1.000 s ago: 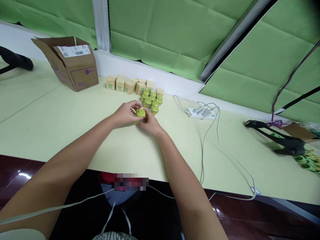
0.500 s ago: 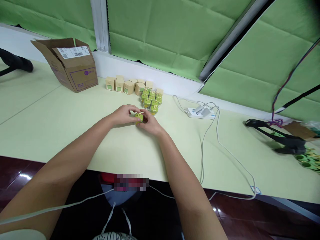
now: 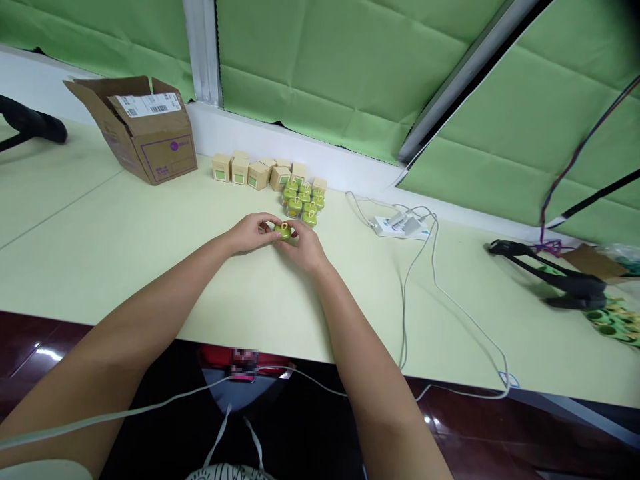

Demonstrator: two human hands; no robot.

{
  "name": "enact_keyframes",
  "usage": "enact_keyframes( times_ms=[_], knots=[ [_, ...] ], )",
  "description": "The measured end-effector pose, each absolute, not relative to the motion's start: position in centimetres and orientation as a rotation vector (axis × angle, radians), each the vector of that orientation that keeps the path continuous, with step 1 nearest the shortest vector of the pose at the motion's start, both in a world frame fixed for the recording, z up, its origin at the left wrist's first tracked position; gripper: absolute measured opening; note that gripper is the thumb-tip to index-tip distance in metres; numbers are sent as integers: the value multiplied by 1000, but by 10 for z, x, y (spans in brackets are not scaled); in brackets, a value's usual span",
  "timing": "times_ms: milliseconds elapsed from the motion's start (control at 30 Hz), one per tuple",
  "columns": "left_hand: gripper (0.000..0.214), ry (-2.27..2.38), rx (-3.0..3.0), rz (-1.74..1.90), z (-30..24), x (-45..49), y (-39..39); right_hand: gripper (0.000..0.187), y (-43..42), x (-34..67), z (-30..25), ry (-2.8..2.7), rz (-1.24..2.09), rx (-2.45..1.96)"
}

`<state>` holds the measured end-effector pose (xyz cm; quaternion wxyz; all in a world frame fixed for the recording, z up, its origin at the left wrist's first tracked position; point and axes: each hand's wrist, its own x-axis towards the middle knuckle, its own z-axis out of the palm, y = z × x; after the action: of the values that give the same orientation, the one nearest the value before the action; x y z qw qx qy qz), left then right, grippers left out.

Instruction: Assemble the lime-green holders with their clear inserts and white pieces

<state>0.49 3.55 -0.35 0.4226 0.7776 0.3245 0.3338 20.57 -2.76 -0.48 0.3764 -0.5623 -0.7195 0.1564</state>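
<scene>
Between my two hands is a small green-lidded container (image 3: 283, 232) with a pale yellow loop on top. My left hand (image 3: 253, 233) grips it from the left side, thumb and fingers closed on its edge. From the right, my right hand (image 3: 303, 247) closes its fingers on the same container. Most of its lower body is hidden by the fingers. Just beyond my hands stands a cluster of like green-lidded containers (image 3: 295, 205) with clear bodies. Behind them is a row of small tan cardboard boxes (image 3: 259, 175) with green labels.
A large open carton (image 3: 167, 157) stands at the back left. To the right lies a white power strip (image 3: 400, 227) with plugs, its cables trailing to the table's front edge. A black stand (image 3: 560, 277) and green pieces (image 3: 607, 320) are farther right.
Both hands, with the green-lidded container between them, have shifted slightly to the right and away from me. The container now shows more of its lid from above.
</scene>
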Motion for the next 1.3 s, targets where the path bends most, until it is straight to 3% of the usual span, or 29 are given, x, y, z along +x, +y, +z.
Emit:
enact_keyframes(
  times_ms=[100, 367, 533, 700, 933, 1300],
  knots=[
    [53, 829, 1925, 841, -6, 7, 37, 44, -29, 206, -4, -1820, 411, -1433],
    [52, 883, 1847, 895, -8, 9, 37, 24, -30, 203, -2, -1754, 381, -1424],
    [52, 993, 1867, 914, -7, 9, 34, 38, -30, 210, 0, -1557, 217, -1563],
    [45, 989, 1923, 886, -10, 8, 36, 14, -32, 211, 1, -1664, 222, -1593],
    [36, 963, 1987, 856, -12, 9, 36, 37, -27, 206, -9, -1764, 209, -1624],
    [33, 937, 2013, 831, -11, 10, 35, 48, -22, 198, -16, -1821, 360, -1546]
  ],
)
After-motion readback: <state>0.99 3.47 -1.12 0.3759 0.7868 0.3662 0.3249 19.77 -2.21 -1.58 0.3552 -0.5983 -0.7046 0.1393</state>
